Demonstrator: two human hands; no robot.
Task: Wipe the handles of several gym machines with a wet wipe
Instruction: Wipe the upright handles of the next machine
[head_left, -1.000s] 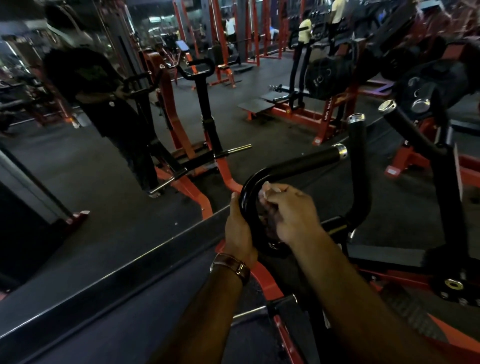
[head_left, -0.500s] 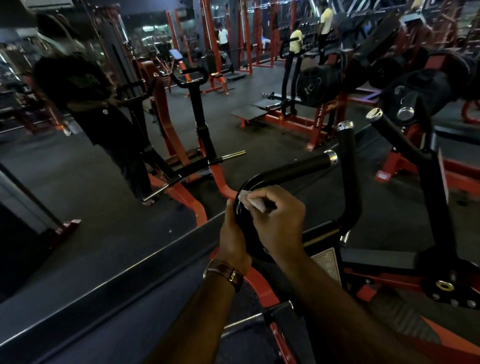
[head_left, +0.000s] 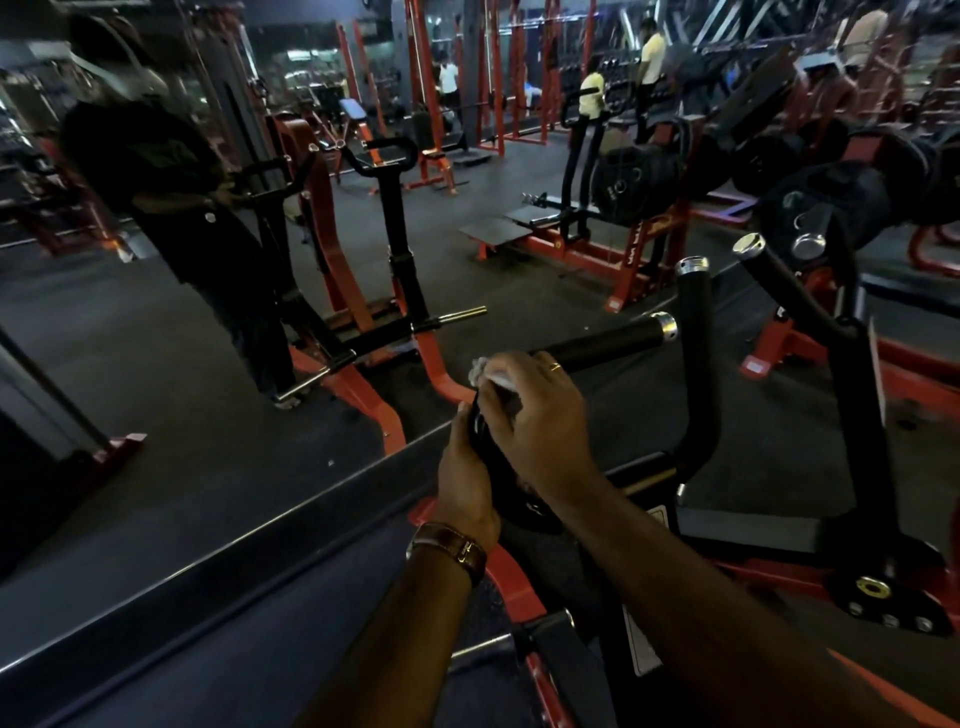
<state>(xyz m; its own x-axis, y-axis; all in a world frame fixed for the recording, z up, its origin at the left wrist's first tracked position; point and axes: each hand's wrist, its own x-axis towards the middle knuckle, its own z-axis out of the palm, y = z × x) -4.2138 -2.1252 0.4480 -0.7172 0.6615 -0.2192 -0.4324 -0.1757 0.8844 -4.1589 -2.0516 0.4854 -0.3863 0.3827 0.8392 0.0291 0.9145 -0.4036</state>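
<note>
A black curved handle (head_left: 613, 343) of an orange-framed gym machine rises in front of me, ending in a chrome cap. My right hand (head_left: 535, 415) grips a white wet wipe (head_left: 485, 370) wrapped over the bend of this handle. My left hand (head_left: 465, 483), with a brown watch strap at the wrist, holds the lower part of the same bend from the left. A second upright black handle (head_left: 698, 332) and a third angled one (head_left: 779, 280) stand to the right.
A large wall mirror (head_left: 182, 415) on the left reflects me and the machine. Loaded weight plates (head_left: 639, 176) and orange frames stand behind. People in yellow shirts (head_left: 652, 49) stand far back. The machine's base (head_left: 753, 535) lies low at the right.
My right hand has slid with the wipe up the bend of the handle toward its straight part, and more of the wipe shows. The left hand stays on the lower bend.
</note>
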